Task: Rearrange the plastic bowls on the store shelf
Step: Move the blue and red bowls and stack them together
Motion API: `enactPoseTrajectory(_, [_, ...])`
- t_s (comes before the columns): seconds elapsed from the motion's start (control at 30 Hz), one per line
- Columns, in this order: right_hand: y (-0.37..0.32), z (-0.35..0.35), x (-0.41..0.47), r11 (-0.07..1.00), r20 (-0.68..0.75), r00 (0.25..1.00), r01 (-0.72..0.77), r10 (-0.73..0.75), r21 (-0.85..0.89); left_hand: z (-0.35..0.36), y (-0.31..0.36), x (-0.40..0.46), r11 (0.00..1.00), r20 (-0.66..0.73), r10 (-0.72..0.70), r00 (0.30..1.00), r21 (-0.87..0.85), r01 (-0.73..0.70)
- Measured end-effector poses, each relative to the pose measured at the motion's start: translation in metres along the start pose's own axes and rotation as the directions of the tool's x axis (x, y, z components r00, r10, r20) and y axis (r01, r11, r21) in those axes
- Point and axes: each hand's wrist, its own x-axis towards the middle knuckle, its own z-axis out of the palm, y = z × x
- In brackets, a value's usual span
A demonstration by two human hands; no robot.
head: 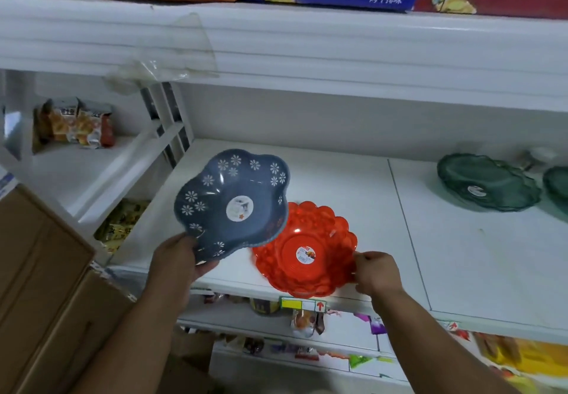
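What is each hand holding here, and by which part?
The left hand holds the blue flower-patterned bowl by its near rim, tilted. The right hand grips the red bowl by its right rim.

Second green bowl [558,187] cut off by right edge.

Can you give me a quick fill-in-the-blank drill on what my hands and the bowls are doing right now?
1. The left hand holds the ____ bowl with white flowers.
2. The right hand grips the rim of the ____ bowl.
3. The green bowls sit at the ____ end of the shelf.
4. The blue bowl partly overlaps the red bowl on its ____ side.

Missing words: blue; red; right; left
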Motion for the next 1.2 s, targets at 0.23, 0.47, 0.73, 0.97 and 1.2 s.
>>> enactPoseTrajectory(0.23, [0.002,-0.009,-0.002,0.960,0.113,0.986,-0.150,0.126,0.236,0.039,-0.024,-0.009,0.958,0.227,-0.038,0.973,0.286,-0.029])
enactPoseTrajectory(0.47, [-0.002,-0.013,-0.005,0.932,0.096,0.983,-0.180,0.157,0.315,0.047,-0.045,-0.003,0.938,0.216,-0.051,0.975,0.345,-0.028])
enactPoseTrajectory(0.73, [-0.002,-0.013,-0.009,0.949,0.098,0.993,-0.098,0.072,0.301,0.049,-0.041,0.003,0.800,0.134,0.051,0.990,0.587,-0.121])
enactPoseTrajectory(0.97, [-0.008,-0.016,-0.021,0.979,0.104,0.995,-0.027,0.006,0.202,0.068,-0.040,0.007,0.876,0.278,-0.162,0.947,0.482,0.008])
enactPoseTrajectory(1.2, [0.000,-0.044,-0.021,0.961,0.064,0.997,0.012,-0.031,0.275,0.088,-0.040,-0.008,0.881,0.358,-0.074,0.931,0.461,-0.107])
